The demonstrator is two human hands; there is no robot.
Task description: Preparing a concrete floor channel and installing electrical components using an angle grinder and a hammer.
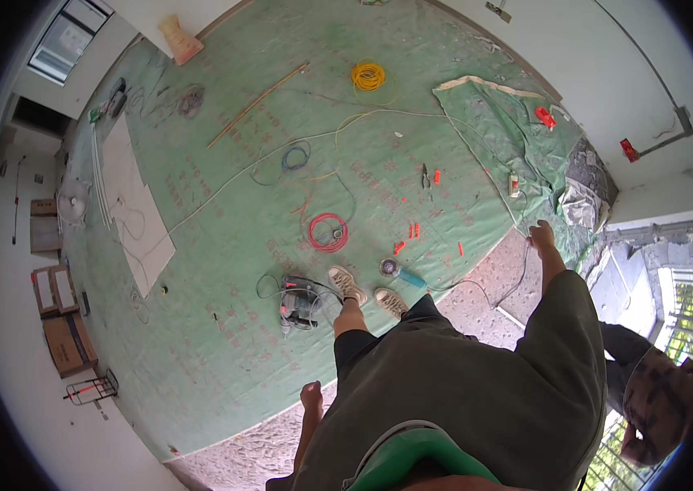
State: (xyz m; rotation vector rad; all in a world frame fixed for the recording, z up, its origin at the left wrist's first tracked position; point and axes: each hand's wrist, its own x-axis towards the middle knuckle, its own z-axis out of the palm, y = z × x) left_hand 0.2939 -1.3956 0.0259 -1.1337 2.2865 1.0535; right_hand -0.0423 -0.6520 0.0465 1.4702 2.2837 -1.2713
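Note:
I stand on a green floor sheet [223, 245], my shoes [347, 284] beside a grey and red power tool [297, 304]. My left hand [311, 398] hangs by my thigh with nothing visible in it. My right hand [540, 237] is stretched out to the right over the sheet's edge, close to a thin pale wire [494, 176] running across the floor; I cannot tell whether it grips the wire. A red wire coil [328, 232] lies just ahead of my feet.
Ahead lie a yellow coil [368, 76], a blue coil [295, 155], pliers [426, 176], scattered orange plugs [412, 231], a tape roll [389, 267] and a long stick [256, 105]. Cardboard boxes [60, 327] line the left wall. Another person [657, 401] crouches at the lower right.

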